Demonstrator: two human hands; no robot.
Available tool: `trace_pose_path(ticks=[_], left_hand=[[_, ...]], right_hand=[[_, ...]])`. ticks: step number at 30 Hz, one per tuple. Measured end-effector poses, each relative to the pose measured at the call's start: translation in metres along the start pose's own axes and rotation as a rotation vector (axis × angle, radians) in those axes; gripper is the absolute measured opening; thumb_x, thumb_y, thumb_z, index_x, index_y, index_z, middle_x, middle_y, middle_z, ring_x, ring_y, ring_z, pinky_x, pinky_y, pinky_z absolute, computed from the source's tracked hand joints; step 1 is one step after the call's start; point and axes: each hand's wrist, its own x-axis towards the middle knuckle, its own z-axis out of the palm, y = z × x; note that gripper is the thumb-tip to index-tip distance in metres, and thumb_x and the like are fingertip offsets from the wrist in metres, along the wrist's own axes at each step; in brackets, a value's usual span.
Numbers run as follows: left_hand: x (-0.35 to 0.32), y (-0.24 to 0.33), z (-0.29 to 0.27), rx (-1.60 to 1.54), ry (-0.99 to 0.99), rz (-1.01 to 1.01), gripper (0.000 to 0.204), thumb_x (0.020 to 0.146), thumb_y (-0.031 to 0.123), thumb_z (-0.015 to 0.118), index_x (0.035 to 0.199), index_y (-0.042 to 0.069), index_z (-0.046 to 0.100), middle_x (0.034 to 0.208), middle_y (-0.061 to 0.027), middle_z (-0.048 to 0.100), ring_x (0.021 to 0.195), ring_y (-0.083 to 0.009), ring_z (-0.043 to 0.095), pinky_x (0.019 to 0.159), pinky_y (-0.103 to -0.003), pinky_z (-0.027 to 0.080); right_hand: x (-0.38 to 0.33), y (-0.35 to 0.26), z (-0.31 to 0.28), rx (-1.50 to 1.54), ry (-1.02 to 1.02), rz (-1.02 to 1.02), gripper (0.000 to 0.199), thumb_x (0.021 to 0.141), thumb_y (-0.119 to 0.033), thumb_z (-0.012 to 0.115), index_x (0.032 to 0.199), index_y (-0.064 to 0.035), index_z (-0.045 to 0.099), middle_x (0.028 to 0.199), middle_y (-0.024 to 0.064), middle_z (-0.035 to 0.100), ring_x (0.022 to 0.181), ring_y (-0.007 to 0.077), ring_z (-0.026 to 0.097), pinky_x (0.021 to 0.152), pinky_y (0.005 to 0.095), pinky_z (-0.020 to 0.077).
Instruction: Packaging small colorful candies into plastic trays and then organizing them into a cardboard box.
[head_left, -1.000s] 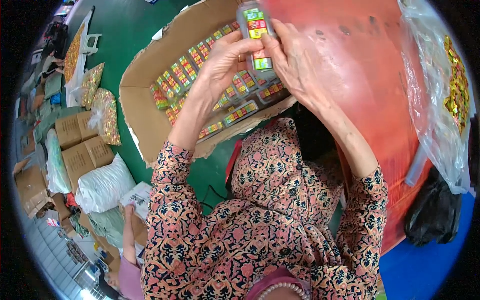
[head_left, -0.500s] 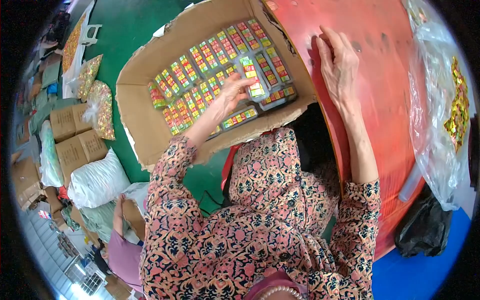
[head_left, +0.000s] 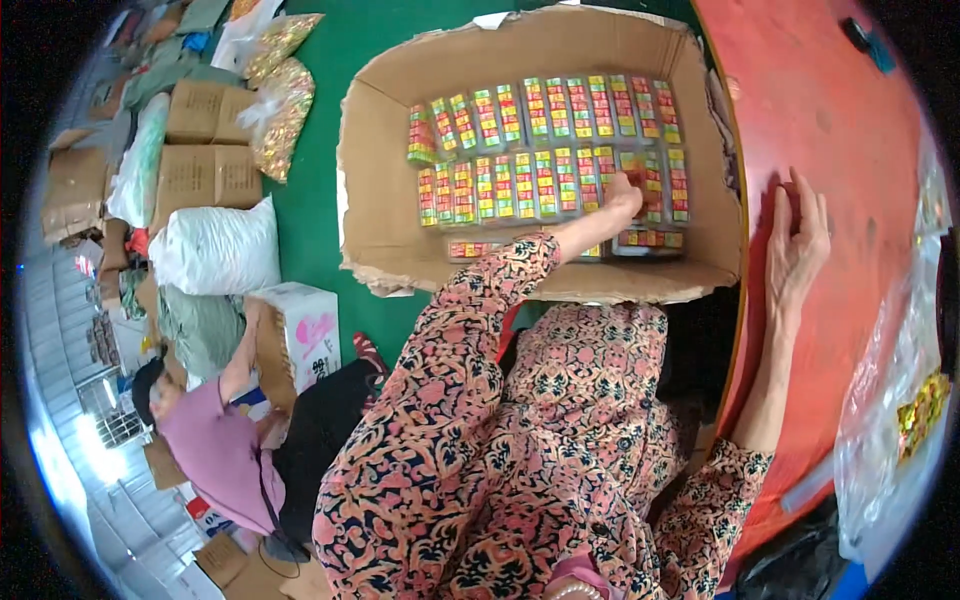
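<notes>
A large brown cardboard box [head_left: 400,235] stands in front of me, left of the red table. Inside it lie rows of clear plastic packs [head_left: 520,183] with red, yellow and green labelled pieces in them. My left hand [head_left: 622,198] reaches into the box's right part, fingers curled at one pack [head_left: 632,162] in the nearer row. That pack is blurred and the hand partly covers it. My right hand [head_left: 797,248] rests on the red table [head_left: 850,290] with its fingers apart and nothing in them.
Clear plastic sheeting [head_left: 872,410] and gold pieces [head_left: 922,415] lie on the table's right side. A black bag [head_left: 795,560] is near its lower corner. At left, a co-worker in a purple top [head_left: 225,450] sits by a white carton [head_left: 310,335], near sacks and stacked boxes [head_left: 190,180].
My left hand has lowered the pack into the nearer row. My head view has shifted, so the box appears farther right. My right hand stays on the table.
</notes>
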Motion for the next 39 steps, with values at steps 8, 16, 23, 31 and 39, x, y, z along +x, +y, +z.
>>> trace_pose_path(ticks=[8,16,23,31,39], left_hand=[[-0.052,0.057,-0.046,-0.186,-0.268,-0.067,0.043,0.068,0.016,0.074,0.100,-0.007,0.056,0.092,-0.0172,0.060,0.087,-0.0236,0.054,0.074,-0.036,0.043],[-0.035,0.052,-0.021,-0.166,-0.214,-0.022,0.027,0.073,0.007,0.067,0.091,-0.009,0.057,0.082,-0.0129,0.062,0.066,-0.0216,0.057,0.058,-0.033,0.045],[-0.021,0.030,-0.023,0.029,-0.110,0.095,0.020,0.070,0.007,0.069,0.082,-0.007,0.061,0.073,-0.0132,0.063,0.060,-0.0195,0.057,0.049,-0.034,0.044],[-0.059,0.057,-0.049,0.043,-0.217,0.060,0.015,0.072,0.006,0.070,0.080,-0.004,0.063,0.067,-0.0101,0.063,0.059,-0.0169,0.058,0.048,-0.033,0.043],[-0.018,0.020,-0.051,-0.082,-0.494,0.277,0.012,0.076,0.007,0.063,0.080,-0.005,0.061,0.068,-0.0090,0.061,0.061,-0.0155,0.055,0.054,-0.032,0.042]], right_hand=[[0.001,0.013,-0.001,-0.035,0.034,-0.061,0.021,0.084,-0.003,0.056,0.104,0.0008,0.059,0.085,0.0100,0.058,0.076,0.0180,0.058,0.066,0.0273,0.0457],[-0.003,0.023,-0.004,-0.060,0.050,-0.048,0.020,0.081,-0.004,0.058,0.101,-0.0003,0.060,0.088,0.0121,0.059,0.080,0.0238,0.059,0.071,0.0306,0.0461],[-0.001,0.019,0.001,-0.057,0.039,-0.080,0.020,0.083,-0.004,0.057,0.103,-0.0010,0.060,0.088,0.0115,0.058,0.080,0.0209,0.060,0.070,0.0282,0.0466],[-0.001,0.022,-0.001,-0.085,0.046,-0.108,0.020,0.083,-0.005,0.057,0.102,-0.0022,0.061,0.087,0.0111,0.058,0.075,0.0204,0.059,0.066,0.0278,0.0456],[0.000,0.016,0.006,-0.045,0.071,-0.105,0.016,0.078,-0.003,0.059,0.094,-0.0023,0.061,0.084,0.0124,0.059,0.078,0.0281,0.057,0.069,0.0334,0.0456]])
